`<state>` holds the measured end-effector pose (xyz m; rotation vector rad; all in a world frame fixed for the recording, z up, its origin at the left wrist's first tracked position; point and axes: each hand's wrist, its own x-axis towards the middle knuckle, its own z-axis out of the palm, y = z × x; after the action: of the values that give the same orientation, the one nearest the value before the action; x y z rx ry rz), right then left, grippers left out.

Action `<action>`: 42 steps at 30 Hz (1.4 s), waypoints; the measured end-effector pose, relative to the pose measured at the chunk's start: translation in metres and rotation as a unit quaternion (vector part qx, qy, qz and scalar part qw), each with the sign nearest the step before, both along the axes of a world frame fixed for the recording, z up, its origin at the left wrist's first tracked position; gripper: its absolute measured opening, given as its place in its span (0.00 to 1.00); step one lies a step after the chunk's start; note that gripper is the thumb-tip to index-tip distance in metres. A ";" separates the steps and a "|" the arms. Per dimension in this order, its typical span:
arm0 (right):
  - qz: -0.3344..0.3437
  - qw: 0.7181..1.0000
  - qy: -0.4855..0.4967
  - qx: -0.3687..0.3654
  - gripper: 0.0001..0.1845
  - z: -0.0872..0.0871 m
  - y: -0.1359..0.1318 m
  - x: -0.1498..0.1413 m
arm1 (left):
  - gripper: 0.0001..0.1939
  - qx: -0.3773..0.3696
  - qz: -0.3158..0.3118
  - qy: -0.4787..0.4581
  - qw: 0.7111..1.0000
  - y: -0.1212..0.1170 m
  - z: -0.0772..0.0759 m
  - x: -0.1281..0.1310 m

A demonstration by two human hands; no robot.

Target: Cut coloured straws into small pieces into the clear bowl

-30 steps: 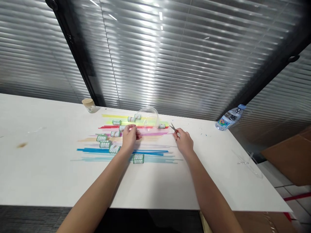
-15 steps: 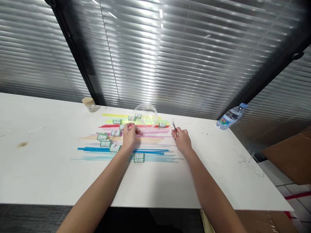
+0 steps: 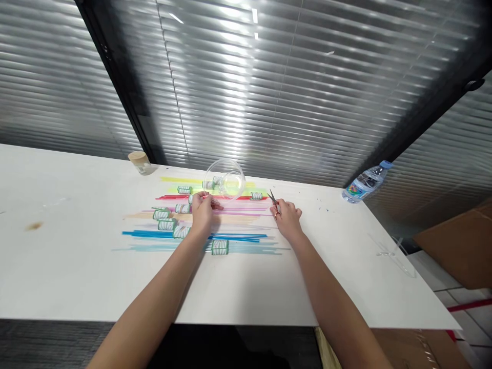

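My left hand is closed at the near left rim of a clear plastic bowl, which tilts above the sticks; its fingertips are partly hidden. Small scissors are in my right hand, blades pointing up and away, apart from the bowl. Beneath my hands lie bundles of thin coloured sticks: yellow, red, purple, peach, blue and pale blue. Green-and-white paper labels wrap or lie on several bundles.
A small glass jar with a wooden lid stands at the back left of the white table. A water bottle lies tilted at the back right. Clear plastic strips lie near the right edge. Blinds rise behind; a cardboard box is beyond the right edge.
My left hand and the clear bowl have shifted slightly left together. The scissors have turned a little to the left in my right hand. The sticks stay where they were.
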<state>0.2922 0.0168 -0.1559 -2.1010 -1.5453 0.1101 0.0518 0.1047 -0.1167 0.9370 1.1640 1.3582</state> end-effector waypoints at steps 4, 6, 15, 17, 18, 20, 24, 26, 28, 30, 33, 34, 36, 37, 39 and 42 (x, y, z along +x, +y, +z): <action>0.016 0.999 -0.003 -0.029 0.18 -0.003 0.001 0.005 | 0.09 -0.001 0.004 -0.006 1.000 0.001 -0.001 0.000; 0.021 0.999 -0.007 -0.032 0.17 -0.002 0.001 0.006 | 0.08 0.000 0.005 -0.006 1.000 0.002 -0.001 0.000; 0.016 1.000 -0.003 -0.004 0.13 -0.001 0.000 0.007 | 0.08 -0.006 0.019 -0.026 0.999 0.006 -0.003 -0.001; 0.025 1.000 -0.007 -0.011 0.13 -0.002 0.000 0.007 | 0.07 -0.012 0.016 -0.024 1.000 0.006 -0.001 -0.001; 0.025 1.000 -0.009 -0.010 0.12 -0.002 0.000 0.007 | 0.07 -0.014 0.015 -0.024 1.000 0.006 -0.001 -0.001; 0.020 1.000 -0.007 -0.002 0.11 -0.001 -0.001 0.006 | 0.07 -0.015 0.010 -0.023 1.000 0.006 0.000 -0.001; 0.012 1.000 0.007 0.018 0.09 0.001 -0.001 0.005 | 0.08 -0.004 -0.002 -0.018 1.000 0.007 -0.002 -0.002; 0.010 1.000 0.012 0.025 0.09 0.002 -0.001 0.005 | 0.08 0.001 -0.002 -0.014 1.000 0.008 -0.003 -0.003; 0.007 0.999 0.016 0.035 0.10 0.002 -0.001 0.005 | 0.08 0.001 0.001 -0.011 1.000 0.009 -0.004 -0.004; 0.006 0.999 0.020 0.050 0.10 0.004 -0.002 0.005 | 0.08 -0.002 0.003 -0.007 1.000 0.008 -0.003 -0.004; 0.031 0.996 0.057 0.062 0.09 0.008 -0.006 0.003 | 0.07 -0.005 0.003 -0.002 1.000 0.007 -0.002 -0.005; 0.045 0.994 0.078 0.055 0.10 0.009 -0.008 0.001 | 0.06 -0.004 0.001 -0.003 1.000 0.007 -0.001 -0.006; 0.074 0.990 0.116 0.031 0.11 0.013 -0.011 -0.004 | 0.06 -0.004 -0.004 -0.009 1.000 0.006 0.001 -0.006; 0.086 0.988 0.126 0.018 0.12 0.015 -0.013 -0.007 | 0.06 -0.004 -0.005 -0.014 1.000 0.005 0.002 -0.007; 0.105 0.987 0.121 0.006 0.11 0.019 -0.016 -0.013 | 0.06 -0.009 -0.006 -0.021 1.000 0.005 0.004 -0.008; 0.128 0.984 0.121 0.001 0.10 0.025 -0.019 -0.016 | 0.06 -0.018 -0.004 -0.022 1.000 0.005 0.006 -0.011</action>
<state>0.2757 -0.0025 -0.1305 -1.8013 -1.6528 0.4386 0.0411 0.1094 -0.1111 0.8818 1.1468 1.3402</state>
